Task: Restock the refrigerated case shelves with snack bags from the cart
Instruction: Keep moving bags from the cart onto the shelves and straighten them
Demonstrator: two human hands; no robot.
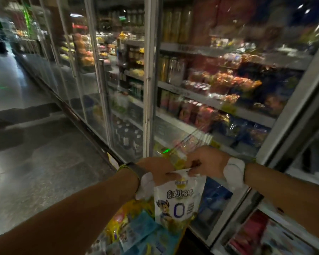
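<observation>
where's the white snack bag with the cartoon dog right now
In the head view the white snack bag hangs low at centre, pinched at its top edge by the left hand and right hand, above the colourful bags and before the case shelves.

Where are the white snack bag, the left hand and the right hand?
white snack bag (179, 201): head view, on the printed front panel.
left hand (156, 167): head view, on the back of the hand gripping the bag's top.
right hand (207, 160): head view, on the back of the hand pinching the bag's top.
</observation>
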